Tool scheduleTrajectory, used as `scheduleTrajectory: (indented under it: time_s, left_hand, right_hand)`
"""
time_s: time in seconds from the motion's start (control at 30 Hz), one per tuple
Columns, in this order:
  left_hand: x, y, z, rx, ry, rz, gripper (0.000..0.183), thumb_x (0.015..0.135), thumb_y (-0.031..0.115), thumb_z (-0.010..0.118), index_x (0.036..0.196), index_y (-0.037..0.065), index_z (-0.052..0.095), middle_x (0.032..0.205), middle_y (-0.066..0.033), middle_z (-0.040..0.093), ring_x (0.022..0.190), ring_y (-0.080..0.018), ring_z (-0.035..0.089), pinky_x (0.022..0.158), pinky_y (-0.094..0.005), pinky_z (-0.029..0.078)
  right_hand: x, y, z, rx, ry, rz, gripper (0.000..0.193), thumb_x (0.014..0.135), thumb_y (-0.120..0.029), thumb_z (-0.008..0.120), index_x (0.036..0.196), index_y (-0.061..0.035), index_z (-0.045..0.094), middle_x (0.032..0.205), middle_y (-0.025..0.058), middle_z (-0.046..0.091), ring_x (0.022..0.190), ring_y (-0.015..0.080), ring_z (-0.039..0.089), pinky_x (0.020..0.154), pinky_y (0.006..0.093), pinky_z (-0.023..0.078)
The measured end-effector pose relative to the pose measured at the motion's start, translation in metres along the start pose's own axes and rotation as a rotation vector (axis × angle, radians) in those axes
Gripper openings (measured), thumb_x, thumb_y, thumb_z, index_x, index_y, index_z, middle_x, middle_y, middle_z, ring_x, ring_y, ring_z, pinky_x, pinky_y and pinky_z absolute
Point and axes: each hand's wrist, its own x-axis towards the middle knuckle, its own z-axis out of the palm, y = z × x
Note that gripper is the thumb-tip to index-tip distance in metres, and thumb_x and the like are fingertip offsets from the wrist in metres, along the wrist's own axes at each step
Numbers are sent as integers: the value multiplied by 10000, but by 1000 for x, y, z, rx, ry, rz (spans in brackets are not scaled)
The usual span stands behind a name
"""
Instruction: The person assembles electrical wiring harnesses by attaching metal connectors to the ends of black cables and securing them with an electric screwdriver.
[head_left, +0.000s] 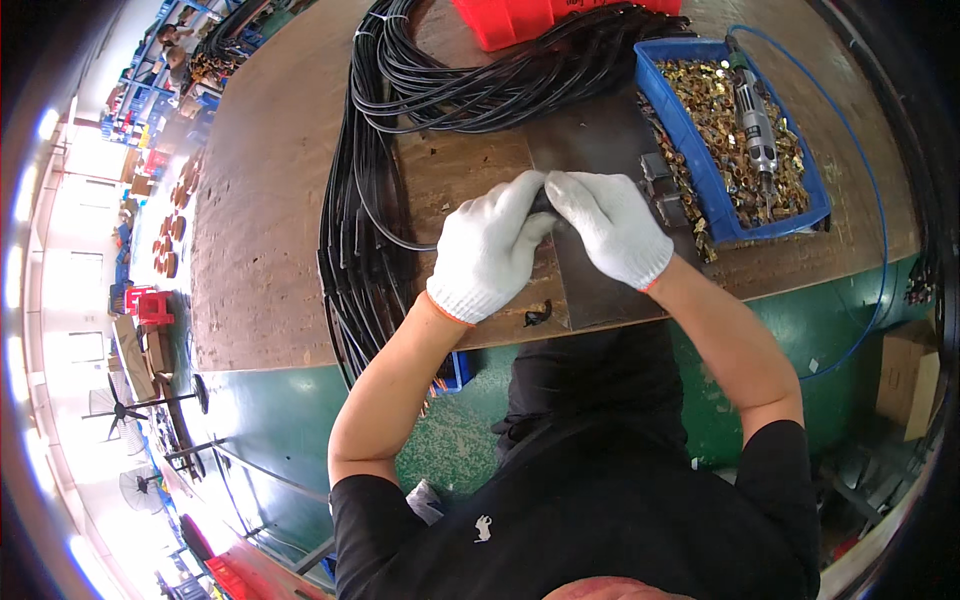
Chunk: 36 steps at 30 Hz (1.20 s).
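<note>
My left hand (485, 245) and my right hand (612, 225), both in white knit gloves, meet over the near part of the table. One black cable (405, 243) runs from the left into my left hand, whose fingers are closed round it. Between the two hands shows a dark piece (543, 203), seemingly the cable's end. My right thumb and fingers pinch there; the tip itself is hidden by the gloves. Farther off and to the left lies a big bundle of black cables (430, 95), its ends hanging over the table's near edge.
At the right, a blue tray (815, 215) holds many small brass-coloured metal parts (715, 110), with a grey air tool (755, 125) on a blue hose (868, 165). Small metal blocks (660, 180) sit beside it. A red bin (505, 25) stands at the far edge.
</note>
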Motion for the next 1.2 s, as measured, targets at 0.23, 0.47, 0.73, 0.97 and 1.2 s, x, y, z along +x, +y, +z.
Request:
scheduleTrajectory:
  time_s: [0.23, 0.47, 0.73, 0.97, 1.2]
  left_hand:
    - [-2, 10, -1, 191, -56, -61, 352, 915, 94, 703, 1264, 94, 658, 930, -189, 743, 829, -418, 739, 722, -487, 587]
    - [-2, 8, 9, 431, -100, -104, 453, 838, 72, 719, 1282, 124, 650, 893, -169, 754, 783, -400, 747, 695, -480, 598]
    - [9, 10, 5, 105, -38, -127, 292, 870, 69, 739, 1160, 78, 711, 904, -187, 747, 816, -401, 757, 719, -440, 591]
    - [4, 5, -3, -35, 41, -22, 305, 908, 66, 743, 1208, 30, 706, 952, -224, 733, 870, -422, 742, 739, -417, 586]
    - [5, 23, -15, 327, -119, -122, 313, 900, 88, 774, 1204, 45, 710, 904, -205, 739, 819, -408, 749, 703, -440, 590]
  right_hand:
    - [9, -20, -29, -490, -124, -279, 398, 1035, -407, 675, 866, -50, 720, 756, 195, 708, 684, 417, 701, 611, 498, 537]
    - [14, -27, -31, -675, -270, -78, 466, 985, -489, 689, 818, -62, 767, 762, 199, 728, 756, 419, 734, 694, 517, 565]
    - [15, -15, -34, -331, -206, -75, 404, 1079, -373, 614, 930, -25, 754, 809, 199, 735, 771, 367, 730, 665, 452, 532]
    - [1, -7, -5, 422, -116, 224, 374, 1125, -263, 585, 926, 29, 710, 766, 46, 623, 745, 105, 521, 677, 311, 445]
    - [17, -17, -28, -434, -138, -254, 305, 1020, -306, 708, 946, -13, 750, 730, 198, 676, 731, 399, 695, 609, 457, 524]
